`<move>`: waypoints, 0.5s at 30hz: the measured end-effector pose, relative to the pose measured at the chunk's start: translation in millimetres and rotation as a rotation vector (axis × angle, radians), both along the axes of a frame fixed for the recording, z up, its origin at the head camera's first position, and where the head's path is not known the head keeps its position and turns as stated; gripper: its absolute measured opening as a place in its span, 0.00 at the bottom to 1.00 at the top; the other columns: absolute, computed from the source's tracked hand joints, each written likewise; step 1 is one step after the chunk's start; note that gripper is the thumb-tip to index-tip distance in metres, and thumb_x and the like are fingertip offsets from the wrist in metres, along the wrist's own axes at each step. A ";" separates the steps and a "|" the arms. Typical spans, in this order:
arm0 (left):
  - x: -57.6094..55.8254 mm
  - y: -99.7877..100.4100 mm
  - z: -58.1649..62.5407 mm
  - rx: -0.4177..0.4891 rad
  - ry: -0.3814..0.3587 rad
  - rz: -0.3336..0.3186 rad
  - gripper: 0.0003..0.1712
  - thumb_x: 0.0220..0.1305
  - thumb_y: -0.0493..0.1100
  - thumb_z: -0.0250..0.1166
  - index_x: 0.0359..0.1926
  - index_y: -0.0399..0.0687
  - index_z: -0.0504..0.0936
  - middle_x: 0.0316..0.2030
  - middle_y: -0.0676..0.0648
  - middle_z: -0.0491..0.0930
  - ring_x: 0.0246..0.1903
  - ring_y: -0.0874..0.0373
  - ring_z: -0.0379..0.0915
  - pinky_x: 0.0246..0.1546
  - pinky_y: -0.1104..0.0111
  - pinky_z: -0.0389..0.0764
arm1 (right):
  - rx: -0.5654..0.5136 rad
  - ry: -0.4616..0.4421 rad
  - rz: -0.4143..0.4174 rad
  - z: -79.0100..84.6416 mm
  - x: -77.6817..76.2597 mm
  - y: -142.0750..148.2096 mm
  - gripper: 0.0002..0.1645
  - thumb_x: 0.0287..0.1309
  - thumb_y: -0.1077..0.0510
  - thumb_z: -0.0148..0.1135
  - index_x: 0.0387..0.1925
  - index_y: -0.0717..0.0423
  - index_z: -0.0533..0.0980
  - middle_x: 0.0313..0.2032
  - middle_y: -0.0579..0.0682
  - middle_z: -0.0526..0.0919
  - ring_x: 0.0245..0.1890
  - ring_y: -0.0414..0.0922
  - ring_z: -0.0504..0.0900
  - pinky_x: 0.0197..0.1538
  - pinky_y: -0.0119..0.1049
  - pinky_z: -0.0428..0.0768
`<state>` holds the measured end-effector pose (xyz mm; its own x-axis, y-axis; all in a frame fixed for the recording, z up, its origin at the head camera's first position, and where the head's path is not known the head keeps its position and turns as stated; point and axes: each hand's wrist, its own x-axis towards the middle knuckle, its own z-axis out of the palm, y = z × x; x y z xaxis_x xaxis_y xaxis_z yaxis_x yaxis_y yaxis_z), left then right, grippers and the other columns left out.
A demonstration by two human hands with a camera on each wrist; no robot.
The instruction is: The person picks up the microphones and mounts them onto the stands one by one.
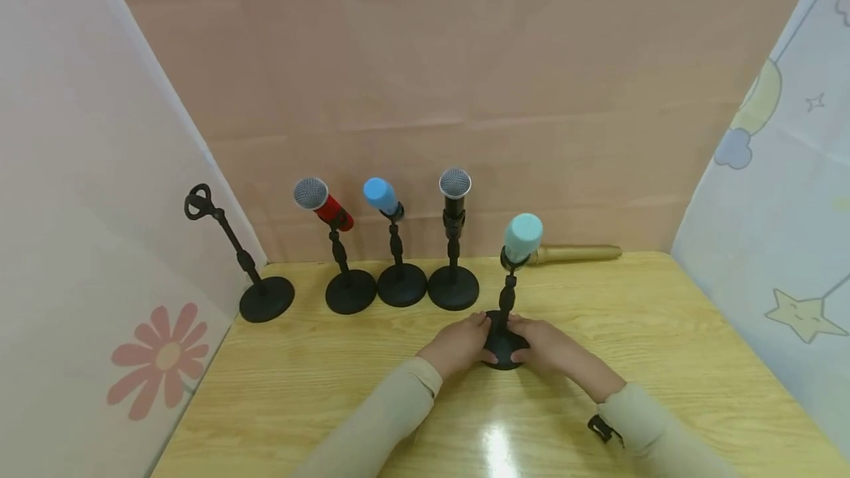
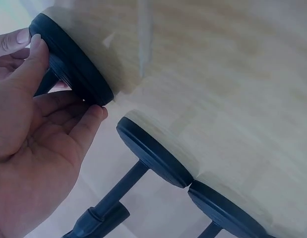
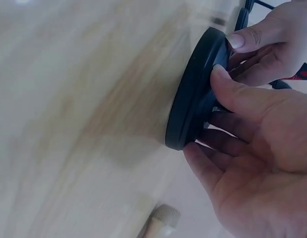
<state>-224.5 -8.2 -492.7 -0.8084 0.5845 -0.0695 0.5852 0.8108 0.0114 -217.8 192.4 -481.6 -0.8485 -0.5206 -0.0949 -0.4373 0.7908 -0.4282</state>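
Note:
Both hands hold the round base [image 1: 502, 354] of a black microphone stand on the table, one hand at each side. My left hand [image 1: 457, 345] grips the base's left edge, and in the left wrist view its thumb and fingers curl round the rim [image 2: 76, 57]. From the right, my right hand [image 1: 550, 349] grips the same base, thumb on its top and fingers at the rim [image 3: 190, 94] in the right wrist view. A light teal microphone head [image 1: 523, 236] tops this stand; the rest of that microphone is mostly hidden. The base's underside is hidden.
Behind, to the left, stand microphone stands with a red microphone [image 1: 322, 201], a blue-topped one [image 1: 381, 195] and a black one [image 1: 454, 198]. A stand [image 1: 242, 257] with a bare clip is far left. A gold microphone [image 1: 578, 254] lies at the back wall.

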 end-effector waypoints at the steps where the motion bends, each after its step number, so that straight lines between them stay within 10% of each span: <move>1: -3.0 1.9 -0.1 -0.009 0.001 -0.002 0.43 0.65 0.66 0.60 0.71 0.42 0.72 0.70 0.44 0.71 0.67 0.55 0.70 0.57 0.69 0.80 | 0.005 0.002 0.002 0.2 -2.7 1.2 0.32 0.62 0.60 0.70 0.63 0.72 0.73 0.67 0.68 0.72 0.65 0.66 0.73 0.64 0.58 0.74; 15: -33.6 20.7 8.7 -0.143 0.045 -0.032 0.38 0.71 0.63 0.55 0.71 0.44 0.72 0.68 0.46 0.73 0.61 0.57 0.76 0.51 0.72 0.82 | 0.023 0.000 0.006 -0.1 -36.1 13.0 0.33 0.62 0.60 0.70 0.64 0.73 0.72 0.66 0.71 0.71 0.64 0.68 0.72 0.63 0.59 0.74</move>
